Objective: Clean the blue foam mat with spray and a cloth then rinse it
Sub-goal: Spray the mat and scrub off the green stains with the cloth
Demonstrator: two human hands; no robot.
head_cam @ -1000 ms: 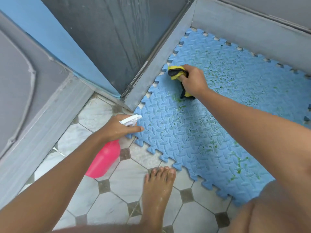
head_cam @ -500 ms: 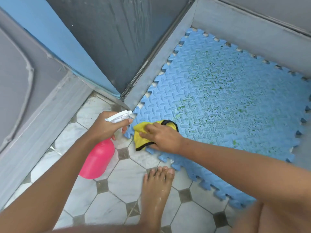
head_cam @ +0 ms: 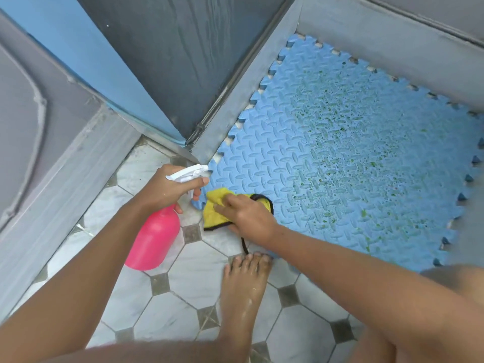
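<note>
1. The blue foam mat with a raised diamond-plate pattern and jigsaw-toothed edges (head_cam: 327, 163) lies flat on the floor, tucked into a corner between two grey painted wall ledges (head_cam: 246, 82).
2. Its near-left part looks plain blue, while the middle and right parts are speckled with small green flecks and smears, thickest toward the near-right edge.
3. The mat's near-left corner reaches onto the white marble-look floor tiles with small dark square insets (head_cam: 199, 281).
4. The left hand (head_cam: 167, 189) is closed around the neck of a pink plastic spray bottle with a white trigger head (head_cam: 154, 239), fingers wrapped below the trigger and the thumb lying over the top beside the nozzle.
5. The bottle hangs tilted, its base toward the person and off the tiles, and the white nozzle faces the mat's near-left corner, just beside its edge.
6. The right hand (head_cam: 248, 218) lies palm down with fingers spread flat, pressing a yellow microfibre cloth with a black trimmed edge (head_cam: 217, 208) onto that same corner.
7. This grip is more a flat press than a pinch; the cloth shows past the fingertips and partly overhangs the mat onto the tile.
8. A black strip of the cloth's trim trails from under the hand toward a bare foot (head_cam: 243, 289) planted on the tiles, toes touching the mat's near edge.
9. A blue panel and a dark grey door (head_cam: 167, 48) stand behind the ledge.
</note>
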